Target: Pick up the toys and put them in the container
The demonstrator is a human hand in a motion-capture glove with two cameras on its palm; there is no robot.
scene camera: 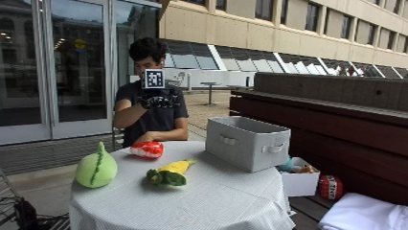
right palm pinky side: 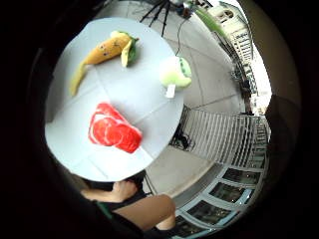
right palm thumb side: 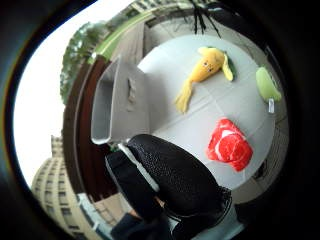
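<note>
Sitting behind a round tabletop covered in a pale cloth, a person holds the gloved right hand raised at chest height, well above the toys and touching none of them. Its fingers are hidden from the outside view; in the thumb-side palm view a black gloved finger extends across the frame holding nothing, so the hand reads as empty and relaxed. The bare left hand rests at the tabletop's far edge, just beside the red-and-white plush steak. A yellow plush corn cob with green husk leaves lies near the middle of the tabletop, apart from the steak. A green plush pea pod stands upright near the edge, with a white tag visible on it in the palm views. The grey fabric container, open at the top with a handle cut-out in each visible side, sits on the tabletop towards the wooden bench; its inside does not show. All three toys lie outside it. Beside the tabletop, a small white box holds further items too small to identify.
</note>
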